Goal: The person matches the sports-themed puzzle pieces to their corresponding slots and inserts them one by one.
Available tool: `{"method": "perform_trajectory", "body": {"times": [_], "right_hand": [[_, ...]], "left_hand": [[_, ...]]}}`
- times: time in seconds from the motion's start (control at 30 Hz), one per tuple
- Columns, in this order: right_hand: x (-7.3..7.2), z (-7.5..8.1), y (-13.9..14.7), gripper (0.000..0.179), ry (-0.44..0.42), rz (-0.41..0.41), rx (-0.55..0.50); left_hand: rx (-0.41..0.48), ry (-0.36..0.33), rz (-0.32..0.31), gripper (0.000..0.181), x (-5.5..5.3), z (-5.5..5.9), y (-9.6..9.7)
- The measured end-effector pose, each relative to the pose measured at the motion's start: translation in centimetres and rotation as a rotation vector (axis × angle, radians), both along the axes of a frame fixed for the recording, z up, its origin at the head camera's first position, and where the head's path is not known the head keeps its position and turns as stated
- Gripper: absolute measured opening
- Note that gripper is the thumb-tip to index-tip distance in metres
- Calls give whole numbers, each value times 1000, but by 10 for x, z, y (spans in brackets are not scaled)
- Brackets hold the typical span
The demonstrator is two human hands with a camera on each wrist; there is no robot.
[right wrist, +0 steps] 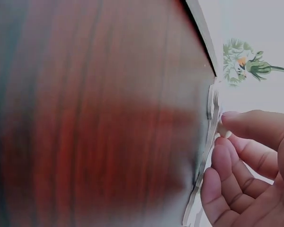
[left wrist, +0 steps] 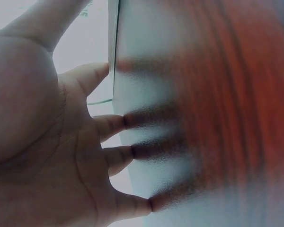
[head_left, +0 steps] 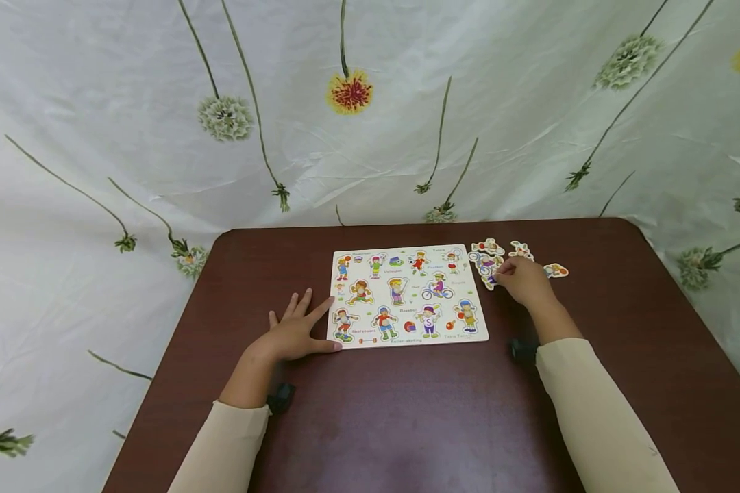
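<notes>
A white puzzle board (head_left: 376, 270) with colourful pictures of children at sports lies on the table. My left hand (head_left: 292, 335) is spread flat beside it, thumb and index finger touching the board's left edge; the other fingertips rest on the tabletop. To the right of the board, several loose puzzle pieces (head_left: 486, 247) lie close together, some overlapping. Over them, my right hand (head_left: 526, 282) pinches a small pale knob (right wrist: 224, 130) between thumb and index finger, on one of the pieces. My fingers partly hide that piece.
The dark brown table (head_left: 419, 411) runs toward me, with its far edge just behind the board and pieces. A white cloth (head_left: 370, 171) printed with dandelions hangs behind it. One loose piece (head_left: 556, 270) lies a little apart, right of my right hand.
</notes>
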State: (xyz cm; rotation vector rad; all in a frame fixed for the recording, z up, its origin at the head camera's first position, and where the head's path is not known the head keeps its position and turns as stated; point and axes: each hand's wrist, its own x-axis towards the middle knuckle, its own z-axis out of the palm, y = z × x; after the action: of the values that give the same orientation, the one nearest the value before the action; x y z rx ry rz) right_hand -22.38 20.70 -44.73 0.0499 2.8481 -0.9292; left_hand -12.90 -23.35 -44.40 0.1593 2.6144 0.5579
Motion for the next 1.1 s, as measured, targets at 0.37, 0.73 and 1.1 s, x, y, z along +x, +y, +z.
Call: {"method": "perform_trajectory", "body": {"times": [0.37, 0.73, 1.1], "right_hand": [[12, 2, -12, 21, 90, 55, -83], [36, 13, -52, 13, 56, 174, -135], [56, 13, -89, 8, 81, 369, -132]], "left_hand": [[-3, -1, 1, 101, 0, 0, 0], [-2, -1, 1, 101, 0, 0, 0], [12, -6, 7, 101, 1, 2, 0]]}}
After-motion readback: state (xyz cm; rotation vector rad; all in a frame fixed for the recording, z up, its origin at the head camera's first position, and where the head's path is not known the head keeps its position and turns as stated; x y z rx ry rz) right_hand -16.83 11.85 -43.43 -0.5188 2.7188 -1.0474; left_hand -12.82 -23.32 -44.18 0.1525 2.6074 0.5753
